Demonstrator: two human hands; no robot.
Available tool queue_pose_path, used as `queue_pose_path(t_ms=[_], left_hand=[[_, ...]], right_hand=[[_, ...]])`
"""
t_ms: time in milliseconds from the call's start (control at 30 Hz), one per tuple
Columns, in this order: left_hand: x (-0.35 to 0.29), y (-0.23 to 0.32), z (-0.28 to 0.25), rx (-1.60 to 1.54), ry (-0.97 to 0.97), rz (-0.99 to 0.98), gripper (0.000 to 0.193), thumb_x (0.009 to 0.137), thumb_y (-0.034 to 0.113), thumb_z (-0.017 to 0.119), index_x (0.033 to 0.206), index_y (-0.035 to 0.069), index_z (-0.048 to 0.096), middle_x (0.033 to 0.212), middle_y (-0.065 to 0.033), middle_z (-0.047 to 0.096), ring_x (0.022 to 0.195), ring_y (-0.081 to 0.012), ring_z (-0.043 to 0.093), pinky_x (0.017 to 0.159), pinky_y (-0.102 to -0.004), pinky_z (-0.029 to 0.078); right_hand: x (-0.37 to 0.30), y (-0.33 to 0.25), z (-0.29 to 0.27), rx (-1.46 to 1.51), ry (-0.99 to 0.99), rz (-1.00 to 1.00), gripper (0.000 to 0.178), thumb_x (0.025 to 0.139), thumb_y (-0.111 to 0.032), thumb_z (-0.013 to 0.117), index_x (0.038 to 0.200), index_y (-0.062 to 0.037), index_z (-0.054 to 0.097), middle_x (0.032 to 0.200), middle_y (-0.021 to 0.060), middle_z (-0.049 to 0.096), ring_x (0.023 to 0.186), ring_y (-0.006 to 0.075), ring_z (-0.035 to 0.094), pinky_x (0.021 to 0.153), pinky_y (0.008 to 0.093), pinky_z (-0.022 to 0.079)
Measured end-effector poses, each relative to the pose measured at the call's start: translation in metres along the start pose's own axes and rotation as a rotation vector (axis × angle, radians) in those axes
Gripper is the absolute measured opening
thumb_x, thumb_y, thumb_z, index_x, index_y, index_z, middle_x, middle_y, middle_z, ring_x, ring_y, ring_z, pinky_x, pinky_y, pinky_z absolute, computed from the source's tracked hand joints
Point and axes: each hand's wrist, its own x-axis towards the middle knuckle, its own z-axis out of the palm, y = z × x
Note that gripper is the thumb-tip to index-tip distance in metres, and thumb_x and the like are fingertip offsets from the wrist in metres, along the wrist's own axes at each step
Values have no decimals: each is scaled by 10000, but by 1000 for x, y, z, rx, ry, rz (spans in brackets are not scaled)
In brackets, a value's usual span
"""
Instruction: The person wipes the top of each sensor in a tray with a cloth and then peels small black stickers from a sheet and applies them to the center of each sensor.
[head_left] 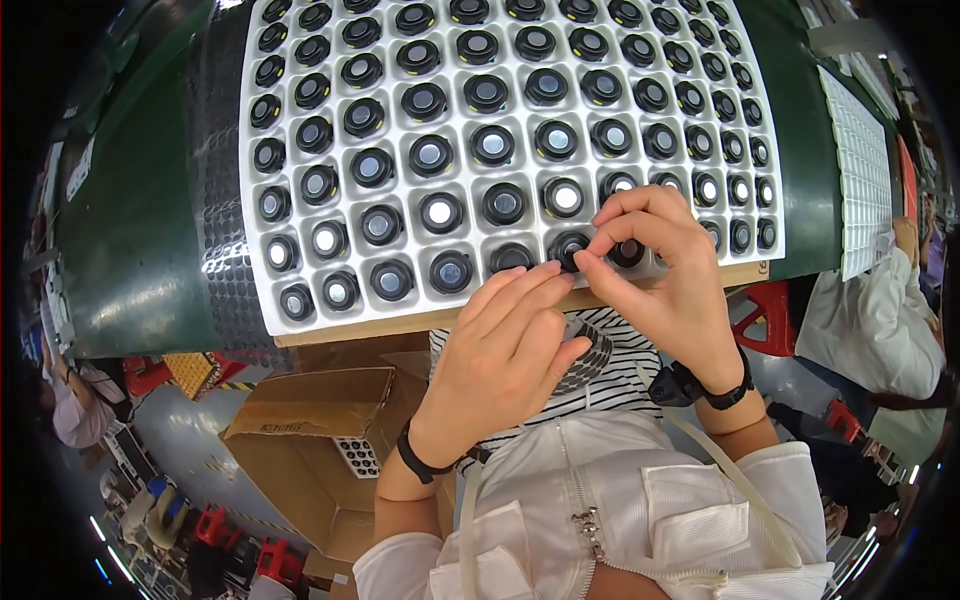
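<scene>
the right hand (665,255) curls thumb and forefinger at the edge of a black round part (568,245), seated in its pocket in the white tray (350,316); i cannot tell whether they pinch it. the left hand (510,350), open and unclenched, lays fingertips just beside it. best to keep a light touch, hold the part level and avoid nudging the neighbouring part (512,255) left of the grip.
</scene>
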Motion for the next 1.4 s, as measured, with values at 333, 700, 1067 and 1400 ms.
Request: queue_pose_path(t_ms=[333, 700, 1067, 1400], left_hand=[[-5, -6, -8, -91, 85, -14, 208, 980, 177, 630, 878, 16, 547, 1122, -156, 711, 1074, -355, 668, 971, -471, 485], [-9, 0, -8, 61, 236, -24, 174, 916, 149, 718, 886, 62, 571, 919, -55, 688, 802, -246, 641, 758, -372, 406], [-7, 22, -5, 109, 120, -234, 156, 883, 92, 723, 890, 54, 572, 881, -65, 663, 783, -255, 619, 723, -371, 390], [15, 20, 16, 155, 167, -159, 126, 892, 80, 690, 904, 20, 581, 1129, -120, 682, 1017, -324, 647, 852, -443, 443]], right_hand=[[0, -12, -2, 30, 50, 47, 176, 772, -55, 831, 901, -27, 714, 1003, 74, 673, 947, 207, 621, 806, 298, 487], [-13, -14, -20, 502, -336, 133, 238, 763, -50, 863, 945, -11, 714, 1051, 105, 690, 940, 225, 695, 842, 342, 548], [-22, -8, -28, 336, -219, 7, 201, 696, -66, 898, 821, -44, 742, 1009, 73, 688, 930, 224, 669, 834, 338, 503], [-32, 5, -49, 230, -84, 50, 186, 700, -96, 895, 821, -60, 758, 1025, 48, 692, 978, 205, 605, 867, 329, 473]])
